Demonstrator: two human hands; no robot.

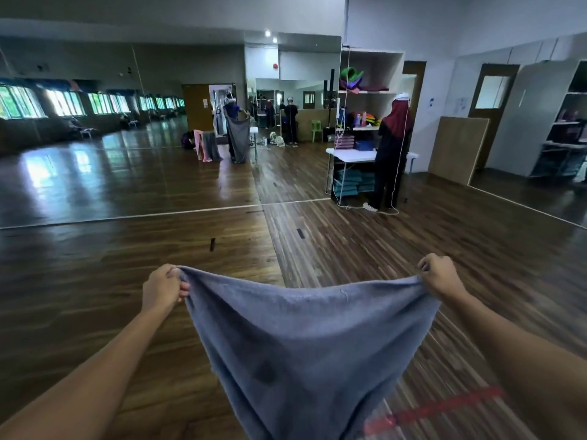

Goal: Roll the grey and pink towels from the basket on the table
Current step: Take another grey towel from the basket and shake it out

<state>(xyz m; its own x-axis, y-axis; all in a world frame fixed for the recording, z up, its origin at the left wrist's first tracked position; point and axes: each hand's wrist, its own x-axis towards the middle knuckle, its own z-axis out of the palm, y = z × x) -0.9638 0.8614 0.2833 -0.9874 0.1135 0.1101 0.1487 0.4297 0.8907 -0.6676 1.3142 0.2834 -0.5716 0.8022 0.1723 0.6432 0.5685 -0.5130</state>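
The left hand pinches one top corner of the grey towel, thumb and curled fingers bunching the cloth. The right hand grips the opposite top corner in a closed fist, knuckles up. Both arms reach forward, nearly straight and set wide apart, so the towel hangs in the air between them.

The towel is a blue-grey terry cloth with a soft nap. Its top edge sags in a shallow curve between the two hands. Below that edge the cloth narrows and falls in loose folds towards the bottom of the view, where its lower end is cut off. A few darker patches show on the front.

Under and ahead of the towel lies a dark wooden floor, open for a long way in front. A strip of red tape crosses the floor at lower right, just beside the towel's hanging edge. Further off a mirror wall covers the left side. Well apart on the right, another person stands at a white table in front of a shelf unit holding folded cloths.
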